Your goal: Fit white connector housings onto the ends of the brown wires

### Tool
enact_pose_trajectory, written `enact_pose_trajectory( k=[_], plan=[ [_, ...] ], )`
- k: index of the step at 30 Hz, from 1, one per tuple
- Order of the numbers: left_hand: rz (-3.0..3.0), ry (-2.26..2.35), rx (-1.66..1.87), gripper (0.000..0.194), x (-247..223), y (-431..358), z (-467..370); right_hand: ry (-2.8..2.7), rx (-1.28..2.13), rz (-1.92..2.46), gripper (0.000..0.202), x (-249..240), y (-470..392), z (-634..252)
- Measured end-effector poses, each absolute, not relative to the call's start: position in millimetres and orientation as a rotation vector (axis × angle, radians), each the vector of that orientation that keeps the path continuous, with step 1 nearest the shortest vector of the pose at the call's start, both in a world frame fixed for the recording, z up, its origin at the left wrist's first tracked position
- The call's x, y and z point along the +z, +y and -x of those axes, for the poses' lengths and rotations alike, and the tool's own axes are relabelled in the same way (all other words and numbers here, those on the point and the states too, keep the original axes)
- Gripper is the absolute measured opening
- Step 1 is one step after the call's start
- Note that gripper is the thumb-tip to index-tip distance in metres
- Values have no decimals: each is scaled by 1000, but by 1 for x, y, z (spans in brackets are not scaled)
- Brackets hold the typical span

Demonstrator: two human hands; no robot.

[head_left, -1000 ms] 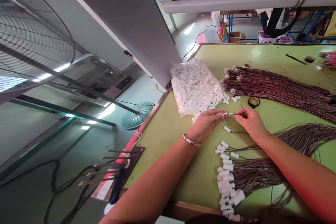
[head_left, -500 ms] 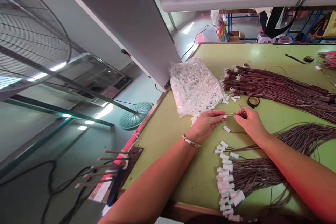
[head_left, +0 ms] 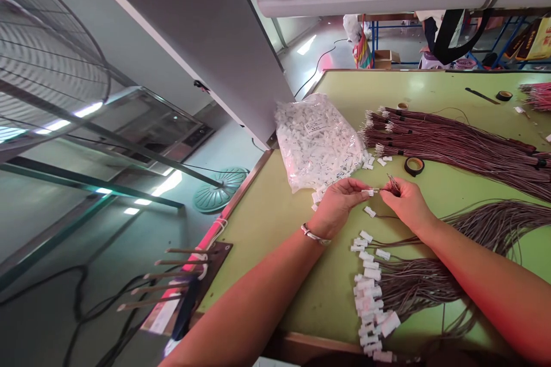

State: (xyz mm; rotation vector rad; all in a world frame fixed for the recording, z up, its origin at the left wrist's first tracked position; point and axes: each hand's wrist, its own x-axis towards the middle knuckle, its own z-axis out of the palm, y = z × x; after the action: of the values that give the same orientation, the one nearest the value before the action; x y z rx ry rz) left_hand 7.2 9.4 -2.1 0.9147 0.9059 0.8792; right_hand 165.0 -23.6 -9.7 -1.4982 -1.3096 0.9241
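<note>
My left hand (head_left: 342, 199) pinches a small white connector housing (head_left: 367, 192) between thumb and fingertips. Facing it, my right hand (head_left: 407, 200) is closed around a few brown wires (head_left: 392, 184), and a pale wire end sits at the housing's opening; how deep it goes I cannot tell. Just below the hands lies a loose white connector (head_left: 369, 212) with a wire on it. Nearer to me, a bundle of brown wires (head_left: 413, 284) ends in a heap of white connectors (head_left: 368, 298). A clear bag of white connectors (head_left: 316, 140) rests beyond my left hand.
Long dark-red wire bundles (head_left: 451, 137) lie at the back right of the green table (head_left: 253, 229). A black tape roll (head_left: 414, 166) is beside them. A pegged plate (head_left: 215, 266) sits at the left edge. A fan (head_left: 51, 40) stands at left. A person (head_left: 429, 28) is far behind.
The housing and the wire end have come together, closing the gap between my hands. The whole view has shifted slightly.
</note>
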Motion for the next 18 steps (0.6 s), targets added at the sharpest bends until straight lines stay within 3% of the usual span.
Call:
enact_pose_trajectory(
  k=[18],
  plan=[
    [-1278, 1055, 912, 12, -5, 7, -9, -1124, 1218, 1475, 19, -17, -15, -175]
  ],
)
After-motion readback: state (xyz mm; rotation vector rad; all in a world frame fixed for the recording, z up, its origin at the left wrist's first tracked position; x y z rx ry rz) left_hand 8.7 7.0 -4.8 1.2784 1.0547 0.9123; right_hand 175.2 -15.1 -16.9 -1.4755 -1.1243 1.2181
